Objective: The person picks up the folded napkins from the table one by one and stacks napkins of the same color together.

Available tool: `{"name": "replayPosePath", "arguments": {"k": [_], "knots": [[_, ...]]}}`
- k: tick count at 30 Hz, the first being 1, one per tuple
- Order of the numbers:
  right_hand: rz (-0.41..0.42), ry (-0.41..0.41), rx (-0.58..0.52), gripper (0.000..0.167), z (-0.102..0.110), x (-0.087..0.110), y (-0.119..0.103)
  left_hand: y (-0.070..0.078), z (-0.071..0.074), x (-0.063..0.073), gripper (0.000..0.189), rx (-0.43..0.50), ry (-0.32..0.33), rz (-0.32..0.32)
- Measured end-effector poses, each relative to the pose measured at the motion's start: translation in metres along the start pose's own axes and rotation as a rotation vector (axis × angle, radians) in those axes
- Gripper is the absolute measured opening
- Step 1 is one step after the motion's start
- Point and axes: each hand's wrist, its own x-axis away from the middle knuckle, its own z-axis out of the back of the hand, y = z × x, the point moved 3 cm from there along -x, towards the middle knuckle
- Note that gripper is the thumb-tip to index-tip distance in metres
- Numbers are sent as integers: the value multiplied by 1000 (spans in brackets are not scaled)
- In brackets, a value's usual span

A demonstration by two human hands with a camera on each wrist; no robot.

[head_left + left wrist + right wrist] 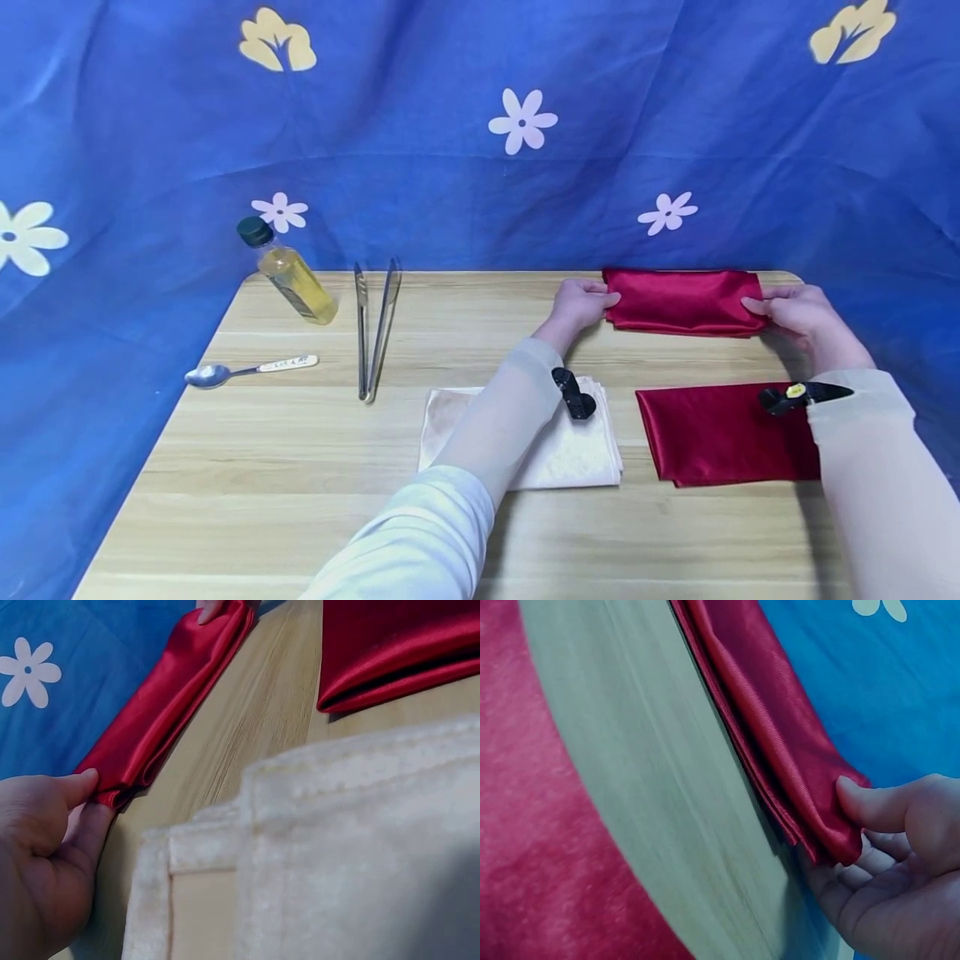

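A folded red satin cloth (682,302) spans my two hands at the back right of the table. My left hand (579,307) pinches its left end, thumb on top and fingers underneath, as the left wrist view shows. On the other end, my right hand (798,317) grips the corner between thumb and fingers; the stacked layers of the cloth (780,742) show in the right wrist view. Nearer the front lies a second folded red cloth (727,433), partly covered by my right forearm. Beneath my left forearm is a folded white cloth (570,454).
At the left stand a bottle (300,287) of yellow liquid with a dark green cap and, beside it, metal tongs (363,342). A spoon (251,370) with a pale handle lies near the left edge. Blue flowered fabric (450,208) hangs behind the wooden table (300,517).
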Motion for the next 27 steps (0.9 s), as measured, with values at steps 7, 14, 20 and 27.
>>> {"name": "replayPosePath", "arguments": {"k": [7, 14, 20, 27], "knots": [[59, 114, 21, 9, -5, 5, -1, 1, 7, 6, 20, -29, 35, -36], [103, 68, -98, 12, -8, 16, -12, 2, 18, 15, 18, 43, 55, -66], [89, 42, -63, 10, 0, 30, -12, 10, 20, 32, 19, 155, -1, -45], [88, 29, -122, 14, 5, 45, -14, 17, 22, 51, 17, 215, -27, -65]]}}
